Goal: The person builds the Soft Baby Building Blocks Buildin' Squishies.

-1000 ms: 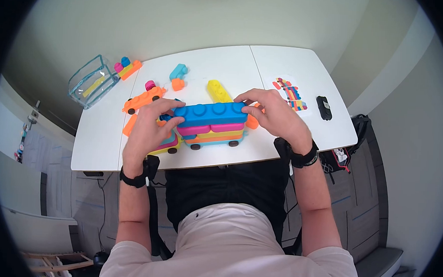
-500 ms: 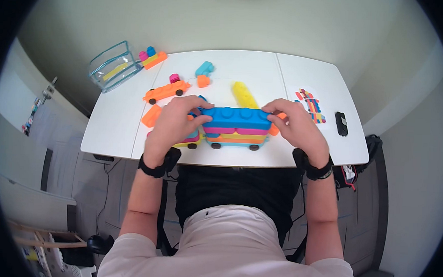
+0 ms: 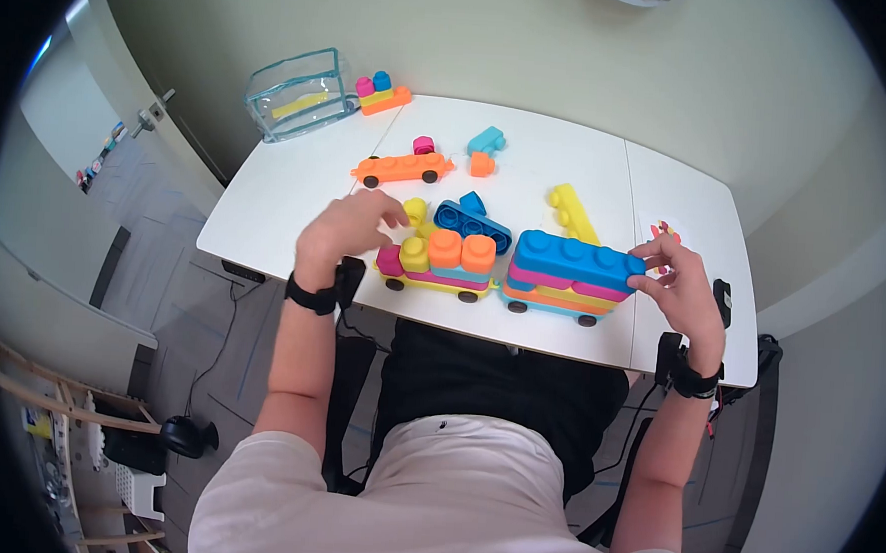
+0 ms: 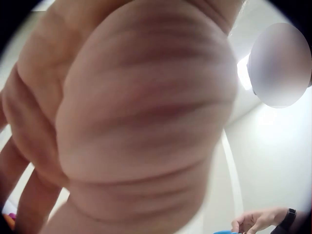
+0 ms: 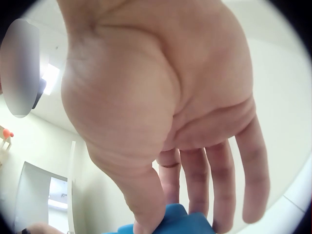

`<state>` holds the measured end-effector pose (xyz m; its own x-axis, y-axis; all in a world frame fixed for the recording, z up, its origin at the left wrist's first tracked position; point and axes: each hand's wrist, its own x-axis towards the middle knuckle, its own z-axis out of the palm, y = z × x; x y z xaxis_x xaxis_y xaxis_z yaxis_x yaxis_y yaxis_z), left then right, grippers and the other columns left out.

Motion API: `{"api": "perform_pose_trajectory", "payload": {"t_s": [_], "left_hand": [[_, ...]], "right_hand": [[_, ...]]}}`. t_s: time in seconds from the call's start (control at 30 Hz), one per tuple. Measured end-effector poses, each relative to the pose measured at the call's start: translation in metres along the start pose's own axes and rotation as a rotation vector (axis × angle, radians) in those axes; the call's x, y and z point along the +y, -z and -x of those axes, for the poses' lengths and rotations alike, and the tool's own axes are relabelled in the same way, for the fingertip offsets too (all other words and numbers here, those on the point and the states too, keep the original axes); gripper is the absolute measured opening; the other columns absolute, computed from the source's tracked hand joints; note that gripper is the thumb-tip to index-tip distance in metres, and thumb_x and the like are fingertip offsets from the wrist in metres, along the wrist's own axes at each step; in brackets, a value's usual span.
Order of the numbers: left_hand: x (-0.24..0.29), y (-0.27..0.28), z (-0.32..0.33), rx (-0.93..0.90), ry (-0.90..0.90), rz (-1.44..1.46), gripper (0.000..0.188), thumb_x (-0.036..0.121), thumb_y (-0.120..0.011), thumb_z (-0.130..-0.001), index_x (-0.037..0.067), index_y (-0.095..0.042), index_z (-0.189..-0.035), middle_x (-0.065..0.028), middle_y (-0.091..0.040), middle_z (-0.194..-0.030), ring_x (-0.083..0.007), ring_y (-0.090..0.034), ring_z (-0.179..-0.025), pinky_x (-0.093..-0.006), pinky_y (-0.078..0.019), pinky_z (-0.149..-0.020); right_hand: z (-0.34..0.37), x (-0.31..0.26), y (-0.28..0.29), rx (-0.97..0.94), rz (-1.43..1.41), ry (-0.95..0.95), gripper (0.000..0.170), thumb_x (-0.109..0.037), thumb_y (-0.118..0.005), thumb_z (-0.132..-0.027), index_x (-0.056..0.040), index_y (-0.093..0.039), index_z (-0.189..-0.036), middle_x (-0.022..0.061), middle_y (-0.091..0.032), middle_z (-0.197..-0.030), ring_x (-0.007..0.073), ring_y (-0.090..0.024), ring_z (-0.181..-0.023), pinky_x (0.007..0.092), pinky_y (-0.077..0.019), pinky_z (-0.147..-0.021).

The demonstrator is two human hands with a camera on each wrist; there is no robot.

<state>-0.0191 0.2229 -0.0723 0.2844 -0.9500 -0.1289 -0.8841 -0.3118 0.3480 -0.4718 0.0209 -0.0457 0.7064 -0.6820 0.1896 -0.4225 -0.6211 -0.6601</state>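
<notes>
My right hand (image 3: pixel 685 289) pinches the right end of a long blue block (image 3: pixel 569 257) between thumb and fingers. That block tops a stack of pink, yellow and orange blocks on a light-blue wheeled base (image 3: pixel 552 306). In the right wrist view the blue block (image 5: pixel 183 223) shows between thumb and fingertips. With loosely bent fingers, my left hand (image 3: pixel 347 233) hovers over the left end of a second car, holding nothing. This car has a yellow wheeled base (image 3: pixel 432 287) bearing orange blocks (image 3: pixel 461 249), a yellow block (image 3: pixel 415 255) and a pink block (image 3: pixel 390 261).
Behind the cars lie a dark-blue wheeled base (image 3: pixel 474 228) turned over and a long yellow block (image 3: pixel 573 215). Farther back are an orange wheeled base (image 3: pixel 402 168), a light-blue block (image 3: pixel 487 141) and a clear bag (image 3: pixel 299 102). At right, a black object (image 3: pixel 723 303) lies by a picture sheet (image 3: pixel 666 231).
My left hand has let go of the blue block and moved left over the other car. The right hand keeps its hold. The head view has shifted, showing everything at a new angle.
</notes>
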Motion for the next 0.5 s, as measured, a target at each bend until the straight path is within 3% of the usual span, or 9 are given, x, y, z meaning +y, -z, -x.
{"api": "perform_pose_trajectory", "payload": {"t_s": [0.07, 0.2, 0.27, 0.3, 0.4, 0.5], "left_hand": [[-0.018, 0.004, -0.009, 0.128, 0.071, 0.074, 0.035, 0.007, -0.085, -0.087, 0.009, -0.082, -0.121, -0.0091, -0.082, -0.108, -0.0261, -0.079, -0.1, -0.0378, -0.0626, -0.088], [-0.031, 0.016, -0.062, 0.213, -0.029, 0.012, 0.034, 0.009, -0.083, -0.089, 0.006, -0.08, -0.123, -0.0108, -0.082, -0.111, -0.0265, -0.079, -0.102, -0.0384, -0.0624, -0.09], [-0.008, 0.019, -0.102, 0.222, -0.333, 0.171, 0.034, 0.014, -0.083, -0.092, 0.004, -0.079, -0.125, -0.0139, -0.081, -0.119, -0.0279, -0.078, -0.107, -0.0397, -0.0624, -0.094], [0.003, 0.015, -0.123, 0.228, -0.342, 0.174, 0.034, 0.014, -0.083, -0.092, 0.004, -0.079, -0.125, -0.0139, -0.081, -0.119, -0.0279, -0.078, -0.107, -0.0397, -0.0624, -0.094], [0.026, -0.014, -0.186, 0.203, -0.378, -0.014, 0.04, 0.024, -0.081, -0.095, 0.009, -0.075, -0.132, -0.0159, -0.076, -0.131, -0.033, -0.073, -0.12, -0.0456, -0.0604, -0.101], [0.033, -0.04, -0.222, 0.199, -0.358, -0.201, 0.047, 0.029, -0.081, -0.092, 0.013, -0.074, -0.136, -0.0146, -0.073, -0.132, -0.0363, -0.069, -0.125, -0.0501, -0.058, -0.105]], "right_hand": [[0.004, 0.003, 0.001, 0.004, -0.039, -0.036, 0.032, 0.001, -0.086, -0.09, -0.0028, -0.069, -0.117, 0.0069, -0.077, -0.113, 0.0197, -0.076, -0.105, 0.0313, -0.0645, -0.075], [0.004, 0.001, 0.004, -0.021, -0.049, -0.063, 0.033, 0.003, -0.086, -0.09, -0.0042, -0.067, -0.116, 0.0055, -0.075, -0.116, 0.0184, -0.075, -0.104, 0.0317, -0.0624, -0.074], [0.004, -0.004, 0.004, -0.023, -0.058, -0.077, 0.033, 0.003, -0.086, -0.089, -0.0036, -0.066, -0.115, 0.0066, -0.075, -0.116, 0.0192, -0.074, -0.101, 0.0337, -0.062, -0.075], [0.005, -0.004, 0.004, -0.017, -0.049, -0.076, 0.033, 0.003, -0.086, -0.089, -0.0036, -0.066, -0.115, 0.0066, -0.075, -0.116, 0.0192, -0.074, -0.101, 0.0337, -0.062, -0.075], [0.004, 0.011, 0.003, -0.017, -0.03, 0.072, 0.033, 0.003, -0.089, -0.087, -0.0005, -0.067, -0.112, 0.0086, -0.076, -0.108, 0.023, -0.077, -0.101, 0.037, -0.0634, -0.079], [0.006, 0.011, 0.003, -0.016, -0.067, 0.068, 0.033, 0.001, -0.089, -0.087, -0.0001, -0.068, -0.112, 0.0093, -0.076, -0.105, 0.0237, -0.078, -0.1, 0.0376, -0.064, -0.08]]}}
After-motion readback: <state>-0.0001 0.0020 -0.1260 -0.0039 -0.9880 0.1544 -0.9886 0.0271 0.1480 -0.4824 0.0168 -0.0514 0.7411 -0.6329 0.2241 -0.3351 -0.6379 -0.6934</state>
